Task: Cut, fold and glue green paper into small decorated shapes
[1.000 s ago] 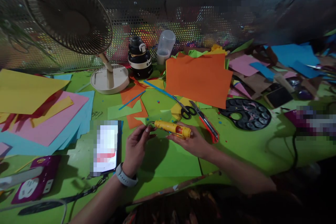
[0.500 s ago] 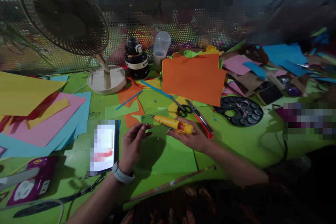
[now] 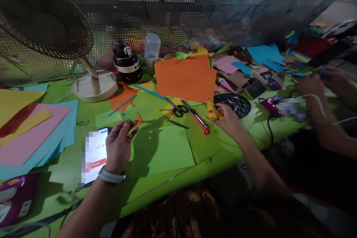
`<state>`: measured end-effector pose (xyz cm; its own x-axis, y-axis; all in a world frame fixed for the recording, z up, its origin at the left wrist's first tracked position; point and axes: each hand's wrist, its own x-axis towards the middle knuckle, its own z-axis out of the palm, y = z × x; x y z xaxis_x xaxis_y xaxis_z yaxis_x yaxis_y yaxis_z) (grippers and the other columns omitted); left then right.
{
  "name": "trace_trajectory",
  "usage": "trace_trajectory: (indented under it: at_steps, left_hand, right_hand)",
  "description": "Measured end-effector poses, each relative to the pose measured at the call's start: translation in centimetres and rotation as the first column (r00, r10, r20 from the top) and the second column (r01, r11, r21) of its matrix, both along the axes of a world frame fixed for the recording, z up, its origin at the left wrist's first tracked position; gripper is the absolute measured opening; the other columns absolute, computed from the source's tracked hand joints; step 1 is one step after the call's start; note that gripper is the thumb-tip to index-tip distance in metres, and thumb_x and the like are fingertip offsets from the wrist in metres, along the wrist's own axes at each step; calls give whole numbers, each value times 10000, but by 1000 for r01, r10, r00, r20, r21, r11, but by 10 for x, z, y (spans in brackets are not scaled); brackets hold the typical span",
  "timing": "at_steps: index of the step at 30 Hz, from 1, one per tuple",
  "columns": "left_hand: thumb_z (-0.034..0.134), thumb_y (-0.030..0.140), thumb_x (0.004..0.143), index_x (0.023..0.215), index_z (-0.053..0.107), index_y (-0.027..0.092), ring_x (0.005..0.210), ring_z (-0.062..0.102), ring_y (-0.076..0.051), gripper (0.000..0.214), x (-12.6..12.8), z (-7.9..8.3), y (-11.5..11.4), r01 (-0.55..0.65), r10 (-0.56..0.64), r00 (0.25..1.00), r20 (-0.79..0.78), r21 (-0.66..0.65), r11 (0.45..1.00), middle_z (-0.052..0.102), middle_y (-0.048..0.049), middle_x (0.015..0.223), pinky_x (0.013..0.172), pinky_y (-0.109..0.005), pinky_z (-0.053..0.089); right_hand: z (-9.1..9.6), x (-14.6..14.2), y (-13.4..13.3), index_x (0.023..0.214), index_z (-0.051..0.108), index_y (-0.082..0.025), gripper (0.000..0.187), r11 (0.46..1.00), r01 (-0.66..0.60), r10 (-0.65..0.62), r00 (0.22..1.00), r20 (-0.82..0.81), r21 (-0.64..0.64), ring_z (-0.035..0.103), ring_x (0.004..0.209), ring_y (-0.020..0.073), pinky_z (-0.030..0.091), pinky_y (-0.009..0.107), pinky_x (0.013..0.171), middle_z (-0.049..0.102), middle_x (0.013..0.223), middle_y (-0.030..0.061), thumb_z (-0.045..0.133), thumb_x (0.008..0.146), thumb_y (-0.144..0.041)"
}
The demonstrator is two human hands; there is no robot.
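My left hand, with a pale watch band at its wrist, is raised beside the phone. Its thumb and fingertips are pinched together over something thin that I cannot make out. My right hand is closed around a yellow hand tool, partly hidden by the fingers, near the black paint palette. Between my hands lie a light green paper sheet, a slim dark pointed tool, black-handled scissors and a red utility knife.
Orange paper stands behind the scissors. A fan, a black bottle and a clear cup line the back. Coloured sheets and a purple device are at left. Another person's hands work at the right.
My right hand has carried the yellow tool right, away from my left hand, towards the palette. The slim dark tool now shows on the table. The view has turned right, bringing another person's hands into sight.
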<state>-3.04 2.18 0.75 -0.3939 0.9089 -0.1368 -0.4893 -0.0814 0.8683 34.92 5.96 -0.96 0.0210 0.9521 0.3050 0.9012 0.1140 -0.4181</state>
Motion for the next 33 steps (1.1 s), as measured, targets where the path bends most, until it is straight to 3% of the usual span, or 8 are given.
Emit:
trace_trajectory:
  at_steps: [4,8,12,14,17,22,27,33]
  left_hand:
    - [785,208,666,788,704,191,868,700,-183,147,0,2,0,-20,20,1000,12,12,1000,710,6,833,707,-261,552]
    - [783,208,671,780,702,195,856,702,-176,136,-2,3,0,-32,31,999,13,21,999,713,10,805,709,-260,550]
    - [780,217,676,786,701,193,868,702,-179,138,-3,1,2,-32,32,999,-1,26,999,717,-1,815,709,-260,547]
    - [779,220,677,792,699,190,869,702,-182,144,-4,0,2,-34,34,999,-2,16,999,716,-2,820,710,-264,546]
    - [778,220,676,794,695,189,866,702,-183,148,-6,-2,3,-41,41,999,5,6,999,711,3,821,712,-271,545]
    - [776,218,676,803,686,195,850,703,-180,158,-7,-2,3,-50,50,999,20,-1,999,710,5,832,724,-288,535]
    - [771,229,679,803,670,196,854,702,-190,163,-6,-3,4,-42,42,999,10,-33,999,715,-6,842,706,-287,525]
    - [779,239,674,810,681,192,851,699,-185,174,-6,-5,3,-51,52,998,19,-47,998,697,-5,851,689,-265,531]
  right_hand:
    - [-7,32,0,1268,469,-122,616,995,52,-37,985,167,-82,586,962,315,472,446,815,619,1029,161,623,760,-436]
    - [24,9,-10,1129,576,-156,364,998,-54,61,947,316,-31,542,1055,327,423,459,883,611,1087,159,564,829,-362]
    - [41,-62,-12,936,625,-171,213,974,-225,224,955,192,-21,574,969,247,440,382,862,640,964,100,457,928,-303]
    - [35,-96,-8,977,618,-167,216,925,-347,371,914,167,-156,583,952,245,461,382,822,637,974,91,511,913,-344]
    - [20,-124,-1,952,614,-155,197,889,-389,434,884,174,-242,573,983,270,460,421,847,616,984,111,620,854,-326]
    - [10,-121,6,831,588,-172,79,904,-348,368,929,40,-250,603,935,263,481,433,810,634,928,100,613,855,-243]
    - [24,-115,8,1007,535,-202,132,884,-365,272,910,-314,-291,666,718,200,517,359,674,695,797,36,528,910,-293]
    - [49,-135,18,1029,616,-216,161,860,-493,457,859,-232,-133,648,751,172,488,309,686,699,862,36,533,902,-270]
